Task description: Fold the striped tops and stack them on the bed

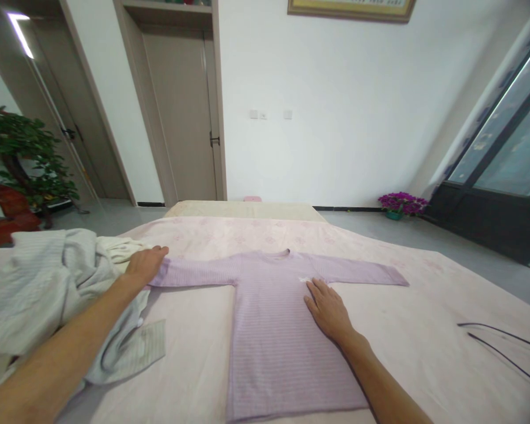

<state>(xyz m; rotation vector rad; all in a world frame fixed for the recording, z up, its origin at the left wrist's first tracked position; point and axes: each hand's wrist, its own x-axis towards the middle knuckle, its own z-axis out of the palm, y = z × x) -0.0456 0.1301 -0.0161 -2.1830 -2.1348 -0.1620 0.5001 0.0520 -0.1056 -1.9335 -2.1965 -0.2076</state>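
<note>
A lilac striped long-sleeved shirt (274,341) lies spread on the pink cover, neckline away from me and both sleeves stretched out sideways. At the left cuff, my left hand (148,264) is closed on the sleeve's end, and its fingertips are partly hidden. My right hand (329,309) rests flat on the chest of the shirt with the fingers extended, beside a small white mark (305,279). Under and beside my left forearm is a heap of pale grey-green clothes (62,277), with a cream piece (121,247) behind it.
The pale pink patterned cover (194,359) spreads beneath everything. Thin black cords or glasses temples (503,330) lie at the right. Beyond are a door (176,112), a white wall (335,106), purple flowers (401,203) and, at left, a leafy plant (22,153).
</note>
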